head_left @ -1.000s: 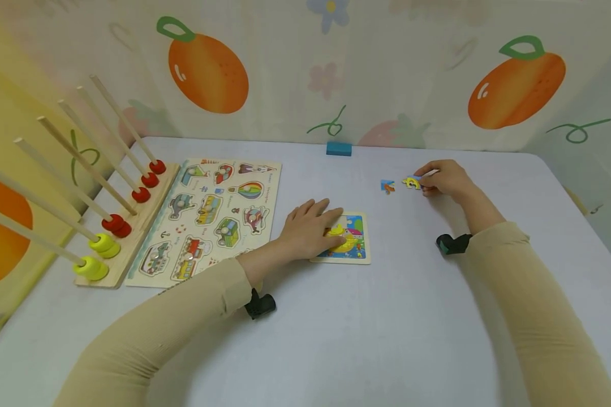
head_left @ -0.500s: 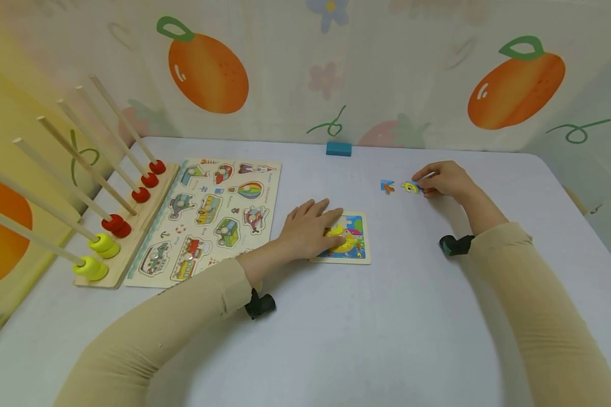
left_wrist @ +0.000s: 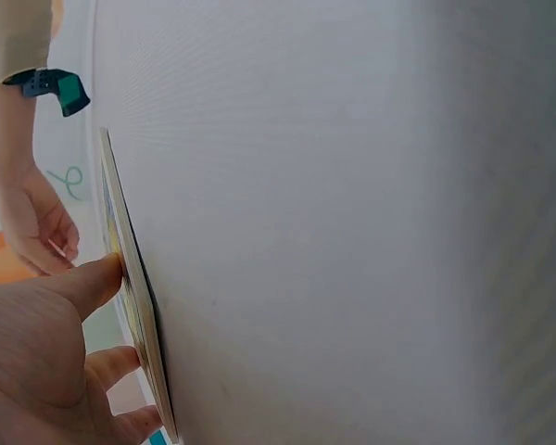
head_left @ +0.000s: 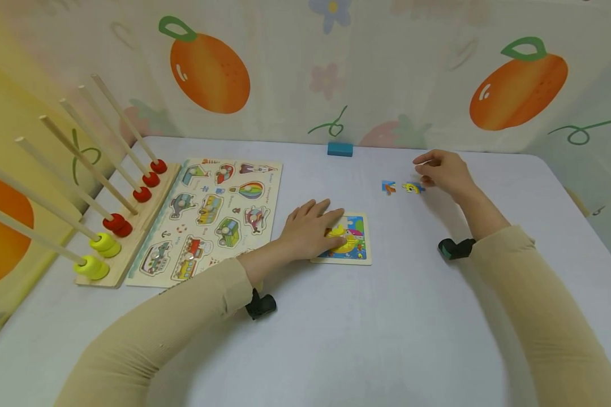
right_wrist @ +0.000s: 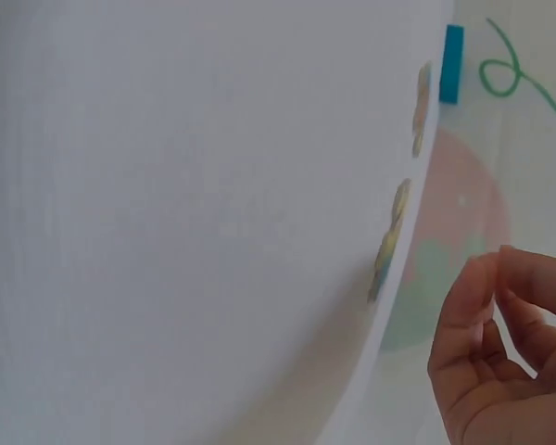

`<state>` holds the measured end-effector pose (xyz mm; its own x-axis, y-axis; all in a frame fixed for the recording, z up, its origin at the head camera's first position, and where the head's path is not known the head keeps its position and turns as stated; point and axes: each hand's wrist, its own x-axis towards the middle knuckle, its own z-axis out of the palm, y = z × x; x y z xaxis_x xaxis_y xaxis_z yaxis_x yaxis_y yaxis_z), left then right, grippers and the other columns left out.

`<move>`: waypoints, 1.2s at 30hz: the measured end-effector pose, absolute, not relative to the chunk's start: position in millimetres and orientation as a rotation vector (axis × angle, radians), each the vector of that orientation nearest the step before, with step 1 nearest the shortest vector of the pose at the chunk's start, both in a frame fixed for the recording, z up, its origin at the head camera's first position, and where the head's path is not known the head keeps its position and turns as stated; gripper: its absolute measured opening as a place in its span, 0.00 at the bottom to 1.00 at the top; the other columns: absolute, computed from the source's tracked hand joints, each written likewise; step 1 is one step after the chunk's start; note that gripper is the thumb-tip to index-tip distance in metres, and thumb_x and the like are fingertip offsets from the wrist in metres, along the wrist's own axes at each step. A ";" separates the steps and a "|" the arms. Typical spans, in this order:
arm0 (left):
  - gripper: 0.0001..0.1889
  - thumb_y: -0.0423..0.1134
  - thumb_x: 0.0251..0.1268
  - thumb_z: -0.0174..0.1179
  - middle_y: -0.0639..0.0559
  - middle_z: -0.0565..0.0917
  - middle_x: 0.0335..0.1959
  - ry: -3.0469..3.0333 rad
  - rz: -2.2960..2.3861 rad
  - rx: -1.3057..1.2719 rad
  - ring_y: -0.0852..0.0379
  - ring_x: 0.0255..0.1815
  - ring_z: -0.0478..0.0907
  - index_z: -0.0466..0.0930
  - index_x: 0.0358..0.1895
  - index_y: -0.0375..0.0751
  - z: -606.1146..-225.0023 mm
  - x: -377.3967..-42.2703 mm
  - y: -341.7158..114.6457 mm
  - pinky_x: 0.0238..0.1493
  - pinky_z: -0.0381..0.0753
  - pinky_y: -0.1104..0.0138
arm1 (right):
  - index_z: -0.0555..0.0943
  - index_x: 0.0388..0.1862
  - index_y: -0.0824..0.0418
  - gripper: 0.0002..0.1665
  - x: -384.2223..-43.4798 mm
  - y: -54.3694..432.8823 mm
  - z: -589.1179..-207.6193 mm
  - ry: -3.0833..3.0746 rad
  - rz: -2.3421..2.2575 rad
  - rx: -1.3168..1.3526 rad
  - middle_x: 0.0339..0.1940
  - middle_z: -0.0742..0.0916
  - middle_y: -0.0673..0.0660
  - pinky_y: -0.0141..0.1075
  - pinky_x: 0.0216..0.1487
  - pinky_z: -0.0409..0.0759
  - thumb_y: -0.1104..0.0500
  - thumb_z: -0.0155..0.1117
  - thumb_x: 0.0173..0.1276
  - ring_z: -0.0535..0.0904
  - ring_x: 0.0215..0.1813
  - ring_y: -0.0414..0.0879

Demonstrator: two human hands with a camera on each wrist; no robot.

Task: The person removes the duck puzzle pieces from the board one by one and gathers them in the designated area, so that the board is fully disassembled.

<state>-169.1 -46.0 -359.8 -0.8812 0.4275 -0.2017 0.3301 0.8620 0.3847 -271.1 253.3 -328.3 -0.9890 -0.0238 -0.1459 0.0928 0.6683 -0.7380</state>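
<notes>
Pale tabletop (head_left: pixel 387 322) bears a knobbly puzzle piece (head_left: pixel 411 187), yellow and blue

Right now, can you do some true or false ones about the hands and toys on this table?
1. The left hand touches the small square wooden picture puzzle. True.
2. The right hand holds the blue rectangular block. False: nothing shows in the right hand; the block lies by the back edge of the white table.
3. Small colourful jigsaw pieces lie on the table. True.
4. Every ring on the wooden peg rack is blue. False: the rings on the rack are red and yellow.
</notes>
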 end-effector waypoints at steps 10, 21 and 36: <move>0.35 0.60 0.69 0.53 0.47 0.52 0.82 2.759 0.478 0.579 0.39 0.83 0.44 0.58 0.77 0.59 -357.0 -168.2 -45.9 0.81 0.46 0.42 | 0.77 0.60 0.66 0.21 -253.2 216.8 -320.3 2.684 -1.234 -0.177 0.42 0.82 0.58 0.22 0.40 0.82 0.55 0.57 0.75 0.81 0.36 0.40; 0.35 0.61 0.69 0.53 0.48 0.53 0.82 2.761 0.454 0.573 0.40 0.83 0.45 0.58 0.77 0.59 -356.8 -168.7 -45.0 0.81 0.47 0.42 | 0.81 0.54 0.62 0.15 -233.2 181.2 -327.6 2.551 -1.107 -0.462 0.43 0.82 0.57 0.30 0.44 0.84 0.58 0.59 0.72 0.81 0.41 0.50; 0.35 0.62 0.70 0.52 0.47 0.53 0.82 2.767 0.433 0.589 0.39 0.83 0.45 0.57 0.77 0.59 -357.7 -168.9 -46.7 0.80 0.48 0.41 | 0.85 0.44 0.55 0.13 -226.8 167.2 -342.1 2.388 -0.889 -0.759 0.32 0.82 0.53 0.34 0.44 0.72 0.61 0.73 0.59 0.76 0.37 0.47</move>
